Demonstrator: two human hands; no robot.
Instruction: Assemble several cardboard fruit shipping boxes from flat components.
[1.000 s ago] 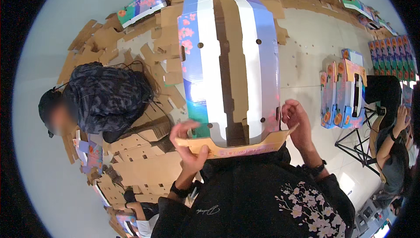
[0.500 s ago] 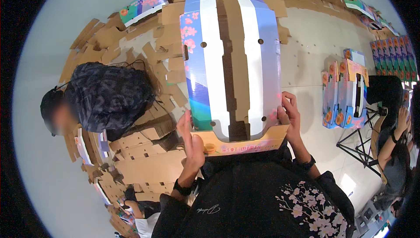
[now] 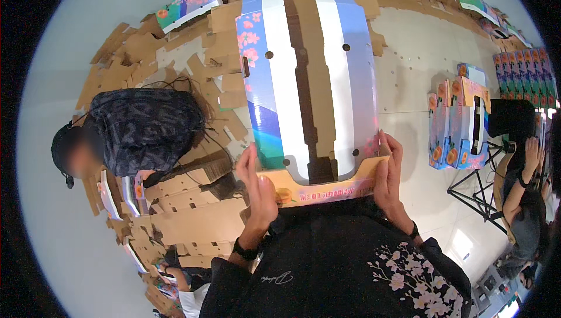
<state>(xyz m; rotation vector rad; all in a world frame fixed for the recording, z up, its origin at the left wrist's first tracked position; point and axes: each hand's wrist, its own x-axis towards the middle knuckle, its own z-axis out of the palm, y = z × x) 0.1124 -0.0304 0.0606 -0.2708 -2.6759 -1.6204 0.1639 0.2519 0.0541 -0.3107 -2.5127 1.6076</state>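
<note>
A long printed cardboard box (image 3: 357, 96) stretches away in front of me. Its two long top flaps, white along their inner edges and blue-purple outside, leave a brown gap between them. Pink blossoms decorate its left side, and round holes pierce the flaps. At the near end, an orange end panel (image 3: 333, 193) stands up with a wide notch in its top edge. My left hand (image 3: 260, 196) grips the near left corner, thumb by the panel and fingers along the side. Around the near right corner, my right hand (image 3: 390, 182) is pressed, fingers pointing up along the side.
A person in a dark patterned top (image 3: 143, 128) bends among flattened cardboard (image 3: 196, 221) at left. Upright printed boxes (image 3: 459, 125) stand at right beside a black folding stand (image 3: 479, 192). Stacked cartons (image 3: 523, 78) line the far right, where another person's arm (image 3: 526, 172) shows.
My right hand has slid onto the near right corner, its fingers straighter along the side. The box has shifted slightly. The person at left has moved a little, with a printed piece now by their hand.
</note>
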